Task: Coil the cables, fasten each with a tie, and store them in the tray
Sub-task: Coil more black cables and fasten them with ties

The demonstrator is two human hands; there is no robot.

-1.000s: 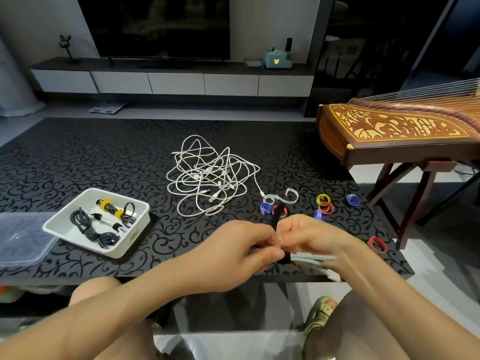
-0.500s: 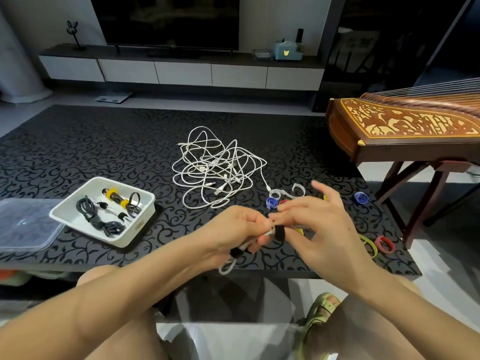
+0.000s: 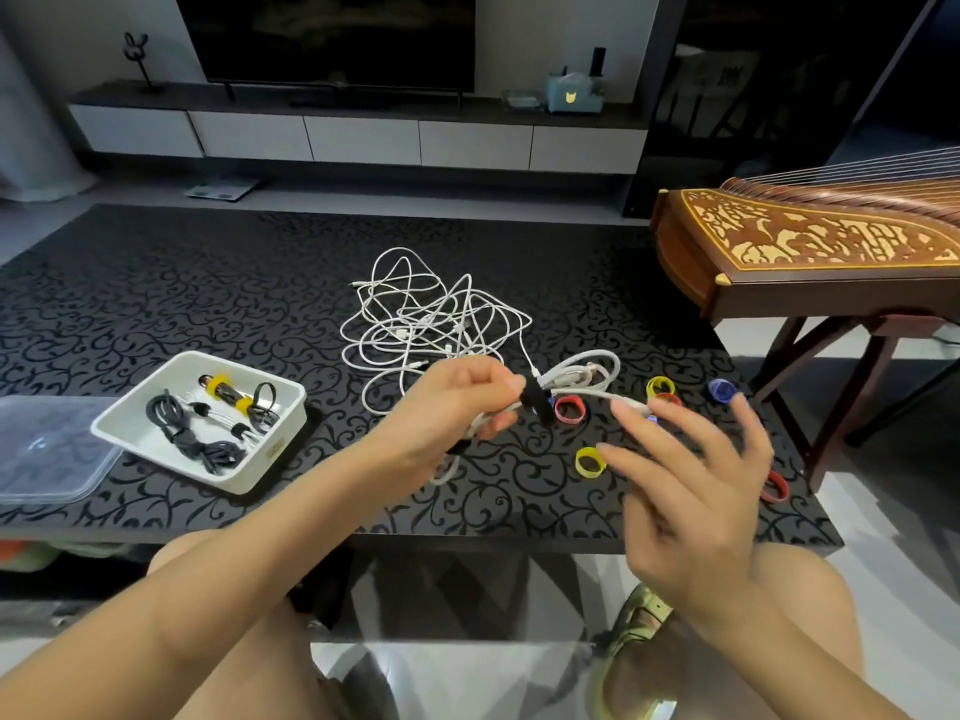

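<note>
Head view: blurry right hand (image 3: 691, 491)

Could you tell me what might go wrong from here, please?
Only the left hand grips the coiled white cable; the right hand is open, so the black tie may unwrap if it is not fully closed. The coil hangs close to the tangled white cables and could snag on the way to the tray. The red tie near the table edge could be swept off.
</note>
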